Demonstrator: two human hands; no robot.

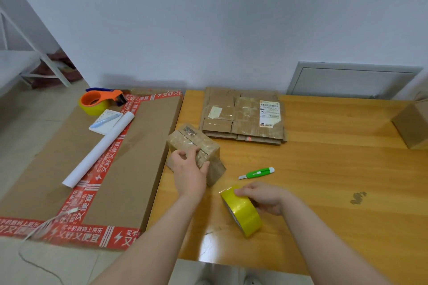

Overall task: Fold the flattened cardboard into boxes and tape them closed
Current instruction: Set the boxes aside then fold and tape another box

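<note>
Your left hand (190,165) grips the near end of the small box (194,146), fingers curled over its top and thumb on its side. The box sits on the surface (324,169), wrapped in glossy clear tape, with a seam running across its top. Your right hand (261,196) holds the yellow tape roll (244,213), fingers curled over its upper rim. The roll stands on edge, just beside and below your left wrist.

Just beyond your right hand, apart from it, lies the green utility knife (257,173), between the roll and the flattened cardboard (243,115). That stack lies flat, well beyond both hands, shipping label up. Nothing stands between your two hands.

To the left of your left hand, touching the small box's far side, is a large flat carton (143,146) edged in red printed tape. It carries a white paper roll (99,148), a notepad (102,128) with a blue pen (104,121) on it, and at its far end an orange tape dispenser (97,102) loaded with yellow tape. Far off to the right of your right hand, another brown box (414,122) sits at the frame's edge.
</note>
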